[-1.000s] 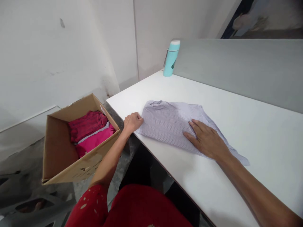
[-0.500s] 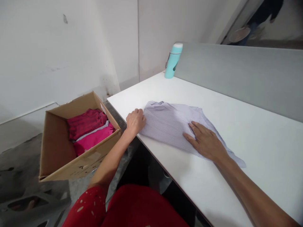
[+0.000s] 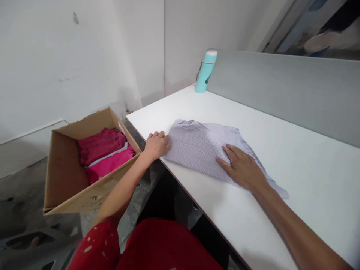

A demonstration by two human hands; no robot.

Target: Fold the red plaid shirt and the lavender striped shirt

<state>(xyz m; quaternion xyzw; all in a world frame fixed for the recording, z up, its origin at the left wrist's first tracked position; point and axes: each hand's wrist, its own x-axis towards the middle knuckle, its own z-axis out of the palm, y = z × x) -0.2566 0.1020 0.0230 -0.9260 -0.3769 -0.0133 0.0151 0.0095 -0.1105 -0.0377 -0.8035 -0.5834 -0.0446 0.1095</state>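
A pale, finely striped shirt [image 3: 197, 144] lies folded on the white table [image 3: 303, 161], with its collar side toward the far left. At the shirt's left end, my left hand [image 3: 156, 145] has its fingers curled over the edge of the cloth, pinching it near the table's edge. My right hand [image 3: 243, 167] rests flat on the right part of the shirt, fingers stretched out and thumb apart. Part of the cloth under my right palm is hidden.
An open cardboard box [image 3: 64, 161] with folded red plaid and pink clothes [image 3: 109, 163] stands left of the table. A turquoise bottle [image 3: 206, 73] stands at the back corner against a grey panel [image 3: 281, 88]. Beyond it, a person holds a round pale basin [image 3: 320, 42].
My left hand has shifted slightly left with the shirt's edge. My right hand stays flat on the cloth. In the background, the person with the basin has moved right.
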